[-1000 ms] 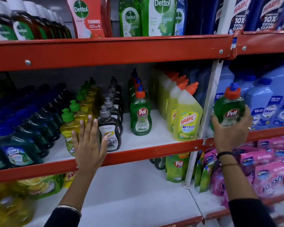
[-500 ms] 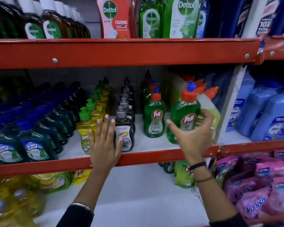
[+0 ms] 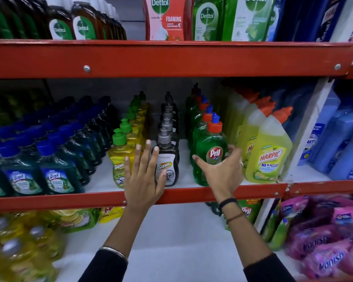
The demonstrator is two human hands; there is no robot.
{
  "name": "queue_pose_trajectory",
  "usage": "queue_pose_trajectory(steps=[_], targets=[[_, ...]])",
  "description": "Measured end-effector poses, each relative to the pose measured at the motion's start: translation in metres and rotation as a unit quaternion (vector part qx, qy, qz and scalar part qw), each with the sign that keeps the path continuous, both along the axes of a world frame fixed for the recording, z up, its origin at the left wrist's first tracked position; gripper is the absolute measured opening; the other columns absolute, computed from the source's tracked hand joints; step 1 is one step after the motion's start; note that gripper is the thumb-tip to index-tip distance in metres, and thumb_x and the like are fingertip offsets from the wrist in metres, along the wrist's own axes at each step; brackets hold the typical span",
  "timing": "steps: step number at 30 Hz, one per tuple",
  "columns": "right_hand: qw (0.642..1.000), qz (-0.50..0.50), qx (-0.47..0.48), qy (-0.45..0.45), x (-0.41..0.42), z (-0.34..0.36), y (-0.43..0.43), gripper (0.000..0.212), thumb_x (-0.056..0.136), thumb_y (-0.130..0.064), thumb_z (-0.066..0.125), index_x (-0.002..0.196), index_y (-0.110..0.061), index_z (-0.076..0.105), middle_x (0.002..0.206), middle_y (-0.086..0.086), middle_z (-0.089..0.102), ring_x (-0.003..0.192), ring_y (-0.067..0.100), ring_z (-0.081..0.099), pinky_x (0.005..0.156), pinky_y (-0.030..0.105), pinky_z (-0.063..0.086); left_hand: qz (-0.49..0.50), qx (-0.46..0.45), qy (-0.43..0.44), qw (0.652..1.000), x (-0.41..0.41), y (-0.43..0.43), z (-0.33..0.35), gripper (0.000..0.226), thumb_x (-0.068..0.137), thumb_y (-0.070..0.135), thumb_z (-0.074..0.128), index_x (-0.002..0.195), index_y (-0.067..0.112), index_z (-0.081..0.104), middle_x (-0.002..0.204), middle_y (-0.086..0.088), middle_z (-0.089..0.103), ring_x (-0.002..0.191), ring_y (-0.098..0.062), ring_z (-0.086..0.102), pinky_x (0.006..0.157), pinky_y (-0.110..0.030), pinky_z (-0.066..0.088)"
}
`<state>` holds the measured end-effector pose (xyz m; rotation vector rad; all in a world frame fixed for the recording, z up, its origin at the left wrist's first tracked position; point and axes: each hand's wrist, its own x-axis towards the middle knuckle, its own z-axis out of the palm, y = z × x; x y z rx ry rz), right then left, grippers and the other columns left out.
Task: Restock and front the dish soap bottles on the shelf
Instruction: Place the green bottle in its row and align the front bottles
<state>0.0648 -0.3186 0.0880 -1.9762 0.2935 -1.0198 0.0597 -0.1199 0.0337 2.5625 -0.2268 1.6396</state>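
A green Pril dish soap bottle [image 3: 211, 147] with an orange and blue cap stands at the front of its row on the middle shelf [image 3: 259, 191]. My right hand [image 3: 222, 169] wraps around its lower body, fingers at both sides. More Pril bottles [image 3: 200, 119] line up behind it. My left hand [image 3: 144, 176] is spread flat with its fingers apart, in front of the yellow Super bottle [image 3: 118, 159] and the dark Super bottle [image 3: 168, 165]; it grips nothing.
Yellow Harpic bottles [image 3: 267, 155] stand right of the Pril row, close to my right hand. Dark Lizol bottles [image 3: 55, 174] fill the shelf's left. Dettol bottles [image 3: 206, 19] sit on the shelf above. Pink Vanish pouches [image 3: 324, 251] lie lower right, blue bottles [image 3: 344, 143] at right.
My right hand carried the Pril bottle leftward from the right bay and set it down at the front of the Pril row. My left hand stayed in front of the Super bottles.
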Motion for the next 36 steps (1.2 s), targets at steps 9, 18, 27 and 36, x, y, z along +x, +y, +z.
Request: queue_pose_trajectory(steps=[9,18,27,36], targets=[[0.983,0.164,0.08,0.002,-0.013,-0.006,-0.022,0.077,0.064,-0.075,0.053,0.117,-0.02,0.045,0.109,-0.004,0.056,0.094,0.016,0.058,0.064,0.016,0.041,-0.198,-0.087,-0.053,0.975,-0.022,-0.031,0.009,0.05,0.103,0.036,0.032,0.148,0.015,0.028,0.159,-0.004,0.027,0.152,-0.02,0.015,0.123,-0.044,0.013],[0.894,0.363,0.249,0.081,-0.02,-0.013,-0.055,0.081,0.075,-0.072,0.026,0.131,-0.019,0.05,0.129,0.001,0.053,0.119,0.015,0.051,0.102,0.031,0.04,-0.332,-0.406,0.323,0.788,-0.051,-0.12,0.037,0.065,0.098,0.059,0.02,0.155,0.029,0.014,0.155,0.02,0.014,0.129,0.031,0.004,0.111,-0.001,0.008],[0.89,0.375,0.25,0.069,-0.019,-0.018,-0.06,0.081,0.077,-0.071,0.028,0.125,-0.013,0.058,0.12,-0.001,0.059,0.103,0.004,0.06,0.089,0.019,0.05,-0.354,-0.436,0.345,0.752,-0.049,-0.118,0.045,0.114,0.057,0.101,0.006,0.153,0.041,0.012,0.147,0.034,0.012,0.14,0.009,0.013,0.12,-0.026,0.016],[0.897,0.362,0.247,0.06,-0.02,-0.018,-0.059,0.075,0.082,-0.065,0.028,0.119,-0.011,0.063,0.112,-0.002,0.062,0.093,-0.004,0.061,0.079,0.013,0.053,-0.345,-0.416,0.34,0.769,-0.048,-0.117,0.048,0.095,0.062,0.099,0.004,0.145,0.052,0.005,0.142,0.041,0.012,0.139,0.008,0.016,0.116,-0.023,0.018]])
